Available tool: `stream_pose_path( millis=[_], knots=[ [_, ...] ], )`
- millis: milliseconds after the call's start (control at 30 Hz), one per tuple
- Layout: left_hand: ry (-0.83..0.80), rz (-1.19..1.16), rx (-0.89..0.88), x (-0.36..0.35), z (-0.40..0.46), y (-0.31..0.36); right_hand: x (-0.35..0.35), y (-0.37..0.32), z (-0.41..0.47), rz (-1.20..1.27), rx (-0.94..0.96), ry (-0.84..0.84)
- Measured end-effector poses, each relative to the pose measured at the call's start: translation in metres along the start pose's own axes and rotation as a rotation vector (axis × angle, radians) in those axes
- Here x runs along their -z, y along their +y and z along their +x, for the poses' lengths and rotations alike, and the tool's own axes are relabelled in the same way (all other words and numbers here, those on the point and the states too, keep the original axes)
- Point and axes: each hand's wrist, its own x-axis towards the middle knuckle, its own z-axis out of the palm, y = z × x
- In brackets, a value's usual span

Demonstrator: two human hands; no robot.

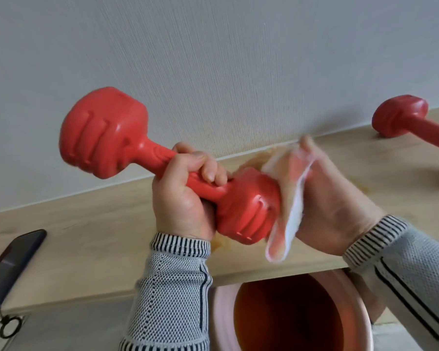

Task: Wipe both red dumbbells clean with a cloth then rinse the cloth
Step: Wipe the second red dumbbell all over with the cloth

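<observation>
My left hand grips the handle of a red dumbbell and holds it tilted above the wooden table, one head up to the left, the other down by my right hand. My right hand presses a pale pink-and-white cloth against the lower right head; the hand and cloth are blurred. The second red dumbbell lies on the table at the far right by the wall, partly cut off by the frame edge.
A dark phone with a cord lies at the table's left front edge. A pink bucket with an orange inside stands below the table's front edge. A pale wall runs behind the table.
</observation>
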Motion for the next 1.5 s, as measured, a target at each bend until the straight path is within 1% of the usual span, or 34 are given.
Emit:
stream_pose_path(
  millis=[33,100,133,167,200,233,267,300,400,467,500,600,633,667,733,800,833,867,900,933,967,1000,1067,1100,1133,1167,1233,1300,1367,1433,1500],
  knots=[
    [0.037,0.061,-0.012,-0.002,0.0,-0.002,-0.008,0.001,-0.002,-0.159,0.007,0.053],
    [0.091,0.25,-0.07,-0.003,0.002,-0.008,-0.014,0.004,-0.006,-0.587,0.039,0.108],
    [0.117,0.354,-0.103,-0.003,0.002,-0.011,-0.015,0.007,-0.006,-0.746,0.109,0.095],
    [0.149,0.438,-0.126,-0.003,0.002,-0.014,-0.015,0.01,-0.005,-0.922,0.227,0.085],
    [0.187,0.492,-0.132,-0.003,0.002,-0.016,-0.014,0.015,-0.005,-1.13,0.333,0.067],
    [0.231,0.522,-0.124,-0.003,0.002,-0.018,-0.013,0.02,-0.004,-1.322,0.393,0.041],
    [0.281,0.544,-0.105,-0.003,0.002,-0.018,-0.011,0.025,-0.004,-1.432,0.429,0.011],
    [0.337,0.54,-0.079,-0.004,0.002,-0.018,-0.011,0.027,-0.005,-1.465,0.455,-0.007],
    [0.505,0.344,0.029,0.0,0.006,-0.019,-0.015,0.019,-0.009,-1.32,0.531,-0.064],
    [0.541,0.166,0.11,0.005,0.01,-0.017,-0.023,0.018,-0.009,-1.237,0.606,-0.051],
    [0.537,0.065,0.138,0.006,0.011,-0.016,-0.027,0.021,-0.007,-1.258,0.644,-0.005],
    [0.468,-0.13,0.187,0.005,0.01,-0.014,-0.03,0.029,-0.001,-1.482,0.748,0.135],
    [0.449,-0.144,0.183,0.001,0.007,-0.014,-0.029,0.026,0.002,-1.5,0.736,0.199],
    [0.43,-0.135,0.167,-0.004,0.003,-0.015,-0.028,0.021,0.004,-1.46,0.671,0.269],
    [0.369,-0.096,0.113,-0.014,-0.003,-0.019,-0.025,0.008,0.005,-1.291,0.435,0.395],
    [0.263,-0.044,0.059,-0.021,-0.009,-0.021,-0.017,-0.009,0.007,-0.924,0.142,0.37],
    [0.193,-0.022,0.037,-0.023,-0.01,-0.022,-0.009,-0.014,0.007,-0.859,0.088,0.36],
    [0.138,0.026,0.016,-0.025,-0.011,-0.023,-0.008,-0.02,0.005,-0.846,0.049,0.342],
    [0.106,0.103,-0.013,-0.024,-0.012,-0.023,-0.007,-0.021,0.006,-0.94,0.033,0.292],
    [0.103,0.199,-0.047,-0.026,-0.013,-0.023,-0.014,-0.02,0.004,-1.097,0.029,0.293],
    [0.119,0.289,-0.075,-0.026,-0.013,-0.023,-0.018,-0.01,0.003,-1.293,0.115,0.312],
    [0.153,0.36,-0.089,-0.026,-0.011,-0.022,-0.025,-0.001,0.0,-1.409,0.186,0.313],
    [0.241,0.432,-0.088,-0.021,-0.007,-0.017,-0.035,0.012,-0.005,-1.334,0.362,0.239],
    [0.273,0.452,-0.091,-0.018,-0.004,-0.015,-0.037,0.016,-0.008,-1.307,0.398,0.182],
    [0.294,0.468,-0.095,-0.015,-0.003,-0.012,-0.037,0.017,-0.01,-1.325,0.391,0.117],
    [0.3,0.461,-0.089,-0.014,-0.002,-0.011,-0.033,0.019,-0.01,-1.367,0.404,0.086],
    [0.277,0.391,-0.043,-0.014,-0.004,-0.012,-0.024,0.026,-0.008,-1.466,0.415,0.112],
    [0.168,0.358,0.012,-0.016,-0.009,-0.016,-0.021,0.024,-0.004,-1.471,0.356,0.155],
    [0.001,0.372,0.065,-0.019,-0.014,-0.019,-0.017,0.013,-0.003,-1.351,0.223,0.139],
    [-0.14,0.347,0.132,-0.019,-0.016,-0.02,-0.003,-0.003,-0.002,-1.073,0.076,0.003],
    [-0.229,0.254,0.201,-0.02,-0.018,-0.02,0.011,-0.012,-0.005,-0.75,-0.088,-0.152]
  ],
)
